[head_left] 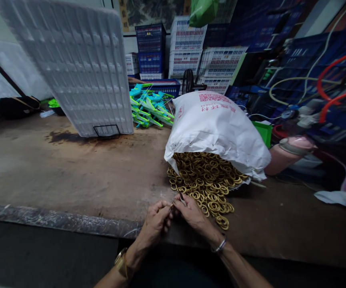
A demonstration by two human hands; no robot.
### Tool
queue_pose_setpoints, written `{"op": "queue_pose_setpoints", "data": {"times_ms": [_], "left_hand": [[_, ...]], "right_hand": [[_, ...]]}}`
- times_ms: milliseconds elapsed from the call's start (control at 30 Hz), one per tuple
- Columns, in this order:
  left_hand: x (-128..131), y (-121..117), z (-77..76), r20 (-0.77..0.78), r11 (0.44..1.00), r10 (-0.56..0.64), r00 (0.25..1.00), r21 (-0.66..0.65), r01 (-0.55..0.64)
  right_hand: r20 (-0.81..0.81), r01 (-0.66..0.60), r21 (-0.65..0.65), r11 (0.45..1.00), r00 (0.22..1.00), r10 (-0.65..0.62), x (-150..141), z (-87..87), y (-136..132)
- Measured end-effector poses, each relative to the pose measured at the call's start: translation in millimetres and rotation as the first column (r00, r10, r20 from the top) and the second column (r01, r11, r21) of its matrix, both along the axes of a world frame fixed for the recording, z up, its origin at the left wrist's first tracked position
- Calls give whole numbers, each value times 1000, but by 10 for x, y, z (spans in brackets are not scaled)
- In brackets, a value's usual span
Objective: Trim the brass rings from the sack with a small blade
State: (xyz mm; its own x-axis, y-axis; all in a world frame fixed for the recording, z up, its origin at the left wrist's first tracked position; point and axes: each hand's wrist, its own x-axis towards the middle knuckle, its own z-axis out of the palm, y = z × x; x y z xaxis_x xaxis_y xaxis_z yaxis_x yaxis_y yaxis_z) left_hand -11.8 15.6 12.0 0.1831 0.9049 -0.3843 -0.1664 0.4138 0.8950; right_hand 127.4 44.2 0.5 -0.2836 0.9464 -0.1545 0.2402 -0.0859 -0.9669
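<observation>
Near the table's front edge, my left hand (157,218) and my right hand (192,212) meet with their fingertips together. The left is closed in a pinch; what lies between its fingers is too small and hidden to name. From my closed right hand sticks out a small knife-like tool (183,199) with a dark tip and a pale, flat side. Just beyond and to the right, a heap of gold-coloured rings (211,192) spills from the open mouth of a white woven sack (211,128) lying on its side.
On the brown table (71,172), a ribbed white plastic tray (85,72) stands upright in a black wire stand (107,131). Green and blue plastic parts (150,106) are piled behind it. Right of the sack are a pink bottle (293,154) and red hoses (325,88). Stacked crates (187,40) line the back.
</observation>
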Motion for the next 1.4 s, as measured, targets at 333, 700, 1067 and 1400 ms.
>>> {"op": "queue_pose_setpoints", "data": {"times_ms": [333,700,1067,1400], "left_hand": [[106,-37,8,58,999,-34,998,-36,36],[173,-54,27,-31,998,-61,998,-4,61],[162,-44,-16,-90,997,-12,996,72,18],[-100,-474,152,82,899,-412,908,-124,419]], "right_hand": [[10,46,71,996,999,-46,96,-35,-75],[239,86,192,978,962,-131,152,21,-114],[747,-249,246,937,664,-19,158,23,-228],[757,-167,294,941,641,-122,169,-102,-199]]}}
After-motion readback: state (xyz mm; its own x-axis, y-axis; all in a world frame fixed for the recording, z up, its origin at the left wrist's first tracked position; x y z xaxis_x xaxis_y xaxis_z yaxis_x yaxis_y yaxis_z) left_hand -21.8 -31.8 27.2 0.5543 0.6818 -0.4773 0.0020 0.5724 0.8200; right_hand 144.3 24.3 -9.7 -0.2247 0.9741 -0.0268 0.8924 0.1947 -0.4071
